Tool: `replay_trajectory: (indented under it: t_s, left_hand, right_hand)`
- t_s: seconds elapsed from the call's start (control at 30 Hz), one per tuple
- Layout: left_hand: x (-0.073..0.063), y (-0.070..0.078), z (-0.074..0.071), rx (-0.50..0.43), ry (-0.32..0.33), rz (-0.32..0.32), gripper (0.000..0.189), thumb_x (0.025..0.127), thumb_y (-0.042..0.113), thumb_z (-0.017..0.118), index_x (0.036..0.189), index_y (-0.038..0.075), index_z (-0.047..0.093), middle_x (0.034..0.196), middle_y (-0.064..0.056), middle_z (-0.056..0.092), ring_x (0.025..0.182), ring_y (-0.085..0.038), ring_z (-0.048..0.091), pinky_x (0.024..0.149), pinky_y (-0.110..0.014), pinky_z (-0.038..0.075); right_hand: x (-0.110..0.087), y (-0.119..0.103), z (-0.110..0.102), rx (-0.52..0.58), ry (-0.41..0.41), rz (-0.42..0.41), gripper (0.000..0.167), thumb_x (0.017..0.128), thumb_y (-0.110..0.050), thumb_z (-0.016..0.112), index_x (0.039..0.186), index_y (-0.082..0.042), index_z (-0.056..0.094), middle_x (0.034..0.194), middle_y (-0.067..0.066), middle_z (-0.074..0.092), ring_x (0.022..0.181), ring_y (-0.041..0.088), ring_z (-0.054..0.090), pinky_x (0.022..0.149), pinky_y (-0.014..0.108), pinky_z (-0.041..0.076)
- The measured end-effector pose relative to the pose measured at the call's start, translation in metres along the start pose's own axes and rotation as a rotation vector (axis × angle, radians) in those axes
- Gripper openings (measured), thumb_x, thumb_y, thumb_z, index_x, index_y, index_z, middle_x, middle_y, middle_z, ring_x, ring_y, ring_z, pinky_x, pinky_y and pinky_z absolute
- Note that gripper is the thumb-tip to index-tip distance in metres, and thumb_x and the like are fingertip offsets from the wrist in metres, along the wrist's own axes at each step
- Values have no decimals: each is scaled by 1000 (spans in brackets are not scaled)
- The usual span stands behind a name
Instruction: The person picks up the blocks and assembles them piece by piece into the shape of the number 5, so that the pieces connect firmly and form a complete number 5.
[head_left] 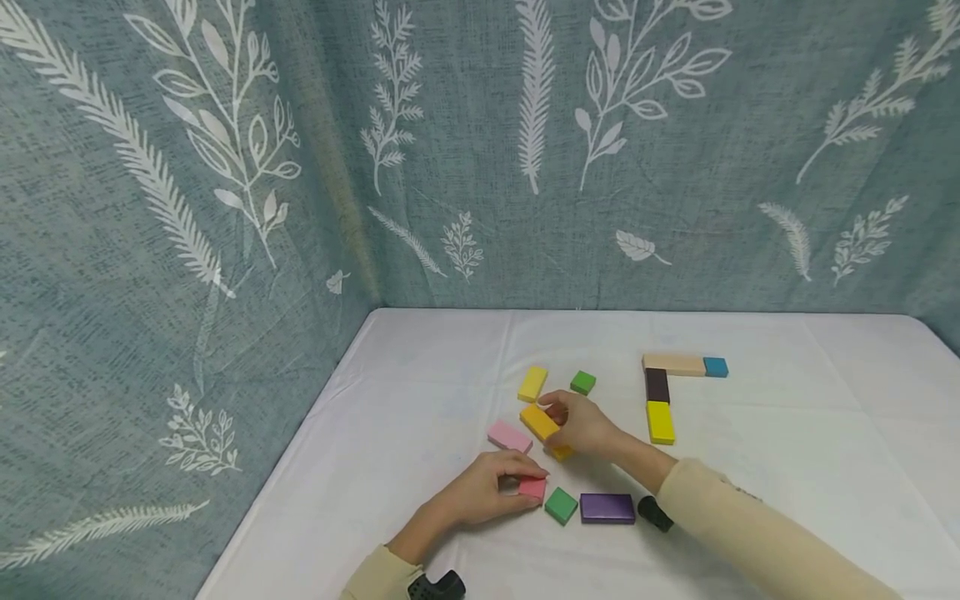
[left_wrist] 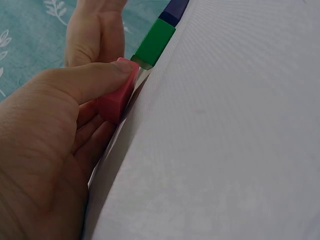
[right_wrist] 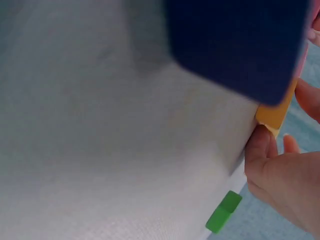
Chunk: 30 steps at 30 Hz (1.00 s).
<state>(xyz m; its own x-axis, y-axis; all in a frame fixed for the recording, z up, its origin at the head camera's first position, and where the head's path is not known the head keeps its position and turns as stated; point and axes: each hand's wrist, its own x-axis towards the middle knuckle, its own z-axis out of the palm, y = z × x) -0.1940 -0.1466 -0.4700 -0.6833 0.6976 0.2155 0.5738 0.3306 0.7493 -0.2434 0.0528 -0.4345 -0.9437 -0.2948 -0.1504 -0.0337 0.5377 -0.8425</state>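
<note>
My left hand [head_left: 483, 487] pinches a small red block [head_left: 532, 487] between thumb and fingers, low at the white tabletop; the left wrist view shows the thumb on top of this red block [left_wrist: 119, 100]. Further up, my right hand [head_left: 588, 427] holds a long orange block [head_left: 538, 422] with thumb and fingertips at its sides, and the hand covers part of it. In the right wrist view the orange block [right_wrist: 273, 117] lies between the fingers. A pink block [head_left: 510, 436] is just left of the orange one. Right of the red block sits a green block [head_left: 561, 506].
A purple block [head_left: 607, 508] lies beside the near green one. Farther back are a yellow block [head_left: 532, 383] and another green block [head_left: 583, 382]. At right, a beige block [head_left: 675, 365], blue block [head_left: 716, 367], dark brown block [head_left: 657, 385] and yellow block [head_left: 661, 422] form an angled row.
</note>
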Motion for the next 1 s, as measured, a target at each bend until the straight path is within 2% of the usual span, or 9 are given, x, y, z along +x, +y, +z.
replay_trajectory:
  t_s: [0.13, 0.33, 0.53, 0.63, 0.83, 1.0]
  left_hand:
    - [0, 0, 0, -1, 0, 5, 30, 84, 14, 75, 112, 5, 70, 107, 0, 66, 99, -6, 57, 86, -24, 47]
    - [0, 0, 0, -13, -7, -20, 30, 84, 15, 74, 113, 6, 70, 107, 2, 65, 99, -5, 57, 86, -24, 47]
    - [0, 0, 0, -2, -3, -14, 30, 84, 15, 74, 113, 6, 70, 107, 1, 66, 100, -5, 57, 87, -24, 46]
    - [0, 1, 0, 0, -3, -13, 30, 85, 15, 74, 113, 6, 70, 108, 1, 66, 100, -5, 57, 88, -24, 46]
    - [0, 2, -1, -13, -12, -46, 30, 85, 16, 74, 113, 7, 70, 109, 2, 65, 102, -5, 57, 89, -25, 46]
    - [0, 2, -1, -11, -13, -44, 30, 85, 15, 74, 113, 7, 70, 108, 2, 65, 101, -5, 57, 88, -24, 46]
  right_hand:
    - [-1, -1, 0, 4, -24, -25, 54, 74, 12, 72, 124, -4, 58, 113, 10, 63, 106, 27, 56, 89, 37, 49]
    - [-3, 1, 1, -20, -45, -81, 52, 76, 13, 70, 123, -6, 58, 118, 10, 62, 112, 28, 55, 94, 41, 45]
    - [-4, 5, 2, -113, -37, -178, 50, 76, 10, 72, 122, -5, 58, 119, 13, 62, 112, 29, 56, 97, 43, 43]
    - [-4, 7, 2, -146, -35, -221, 50, 76, 13, 69, 122, -4, 57, 118, 14, 63, 111, 30, 57, 97, 44, 42]
    - [-5, 7, -1, -160, -20, -249, 52, 74, 17, 64, 122, -3, 57, 116, 15, 63, 110, 31, 57, 96, 44, 43]
    - [-5, 9, -6, -146, -33, -257, 52, 75, 16, 64, 123, -3, 57, 118, 14, 62, 112, 31, 56, 97, 44, 43]
